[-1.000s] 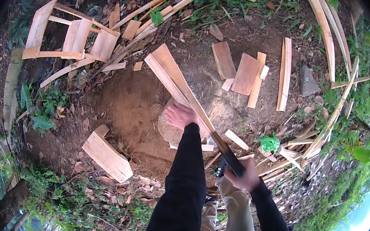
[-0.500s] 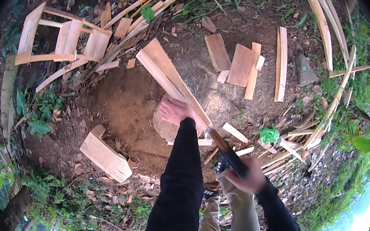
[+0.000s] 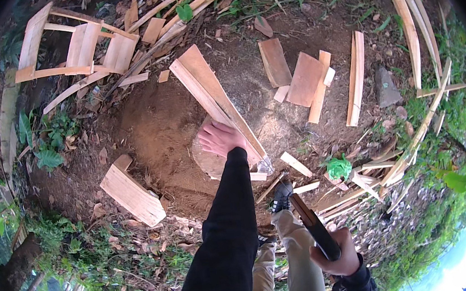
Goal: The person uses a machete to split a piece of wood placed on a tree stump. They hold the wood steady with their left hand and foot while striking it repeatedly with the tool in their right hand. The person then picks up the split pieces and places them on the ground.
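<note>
My left hand point(image 3: 221, 138) lies with fingers curled over a long board point(image 3: 195, 84), pressing its near part against a round wooden block point(image 3: 207, 158). The board slants away to the upper left and has a thick edge along its right side. To the lower right, my right hand point(image 3: 342, 253) is closed round a machete point(image 3: 310, 217), brown toward its tip and dark near the hand. The machete is held apart from the board, over my right leg. Wood chips point(image 3: 297, 166) lie beside the block.
A short plank point(image 3: 131, 196) lies at left. A wooden frame point(image 3: 32, 44) with slats stands far left. Several cut boards point(image 3: 303, 79) lie at far right, near a grey stone point(image 3: 388, 88). Long strips point(image 3: 404, 22) and a green bag point(image 3: 338, 167) are on the right. My shoe point(image 3: 281, 197) is close to the block.
My right hand has drawn the machete back and down to the right, away from the board's near end. My left hand stays on the board, which has hardly moved.
</note>
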Motion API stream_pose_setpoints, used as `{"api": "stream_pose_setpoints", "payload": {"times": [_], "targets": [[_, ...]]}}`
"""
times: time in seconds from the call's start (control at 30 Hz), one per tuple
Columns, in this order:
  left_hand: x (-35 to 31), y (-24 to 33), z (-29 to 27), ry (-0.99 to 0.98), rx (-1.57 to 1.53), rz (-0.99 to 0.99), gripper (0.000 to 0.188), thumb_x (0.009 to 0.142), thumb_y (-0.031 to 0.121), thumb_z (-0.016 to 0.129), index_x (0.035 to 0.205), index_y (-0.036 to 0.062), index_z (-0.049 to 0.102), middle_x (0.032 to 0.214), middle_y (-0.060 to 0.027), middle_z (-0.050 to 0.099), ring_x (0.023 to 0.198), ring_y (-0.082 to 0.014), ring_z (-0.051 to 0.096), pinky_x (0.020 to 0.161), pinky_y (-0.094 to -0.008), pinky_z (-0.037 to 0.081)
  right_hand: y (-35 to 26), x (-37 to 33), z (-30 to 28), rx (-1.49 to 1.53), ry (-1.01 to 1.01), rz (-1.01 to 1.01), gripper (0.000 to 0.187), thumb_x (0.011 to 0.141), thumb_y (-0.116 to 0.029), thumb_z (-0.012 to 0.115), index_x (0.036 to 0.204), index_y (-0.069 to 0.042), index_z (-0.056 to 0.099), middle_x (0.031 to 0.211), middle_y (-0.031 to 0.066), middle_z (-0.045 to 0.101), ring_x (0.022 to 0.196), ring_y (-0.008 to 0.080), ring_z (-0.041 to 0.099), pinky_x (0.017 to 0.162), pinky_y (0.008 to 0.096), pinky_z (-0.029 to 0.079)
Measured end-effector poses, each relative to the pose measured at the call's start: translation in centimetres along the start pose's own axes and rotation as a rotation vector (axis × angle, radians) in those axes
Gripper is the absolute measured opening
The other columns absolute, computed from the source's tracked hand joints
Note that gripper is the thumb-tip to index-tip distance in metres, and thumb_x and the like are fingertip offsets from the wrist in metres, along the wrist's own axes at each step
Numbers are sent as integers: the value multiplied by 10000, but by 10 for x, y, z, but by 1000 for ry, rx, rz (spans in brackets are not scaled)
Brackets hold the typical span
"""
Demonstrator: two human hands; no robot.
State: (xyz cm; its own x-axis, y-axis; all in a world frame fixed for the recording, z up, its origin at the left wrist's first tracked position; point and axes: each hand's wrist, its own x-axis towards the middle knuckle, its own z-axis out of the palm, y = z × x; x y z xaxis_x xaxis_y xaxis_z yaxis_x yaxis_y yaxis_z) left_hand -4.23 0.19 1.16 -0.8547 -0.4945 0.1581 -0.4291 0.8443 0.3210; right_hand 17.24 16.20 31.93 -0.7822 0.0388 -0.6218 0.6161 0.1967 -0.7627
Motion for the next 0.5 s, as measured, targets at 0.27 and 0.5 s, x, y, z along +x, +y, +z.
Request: {"api": "stream_pose_setpoints", "payload": {"times": [0.27, 0.5], "targets": [[6, -12, 9, 38, -175, 66, 328, 989, 241, 376, 1182, 92, 595, 1338, -64, 550, 1344, -312, 422, 1132, -567, 239, -7, 108, 17, -135, 3, -95, 228, 749, -140, 723, 626, -1, 590, 517, 78, 567, 464, 132, 569, 468, 308, 439], [3, 2, 5, 115, -198, 183, 347, 1000, 240, 366, 1129, 38, 617, 1142, -112, 645, 1194, -343, 521, 1017, -511, 357, -4, 64, 3, 8, 17, 32, 214, 736, -136, 715, 630, 4, 593, 513, 68, 542, 470, 119, 530, 490, 299, 429]]}}
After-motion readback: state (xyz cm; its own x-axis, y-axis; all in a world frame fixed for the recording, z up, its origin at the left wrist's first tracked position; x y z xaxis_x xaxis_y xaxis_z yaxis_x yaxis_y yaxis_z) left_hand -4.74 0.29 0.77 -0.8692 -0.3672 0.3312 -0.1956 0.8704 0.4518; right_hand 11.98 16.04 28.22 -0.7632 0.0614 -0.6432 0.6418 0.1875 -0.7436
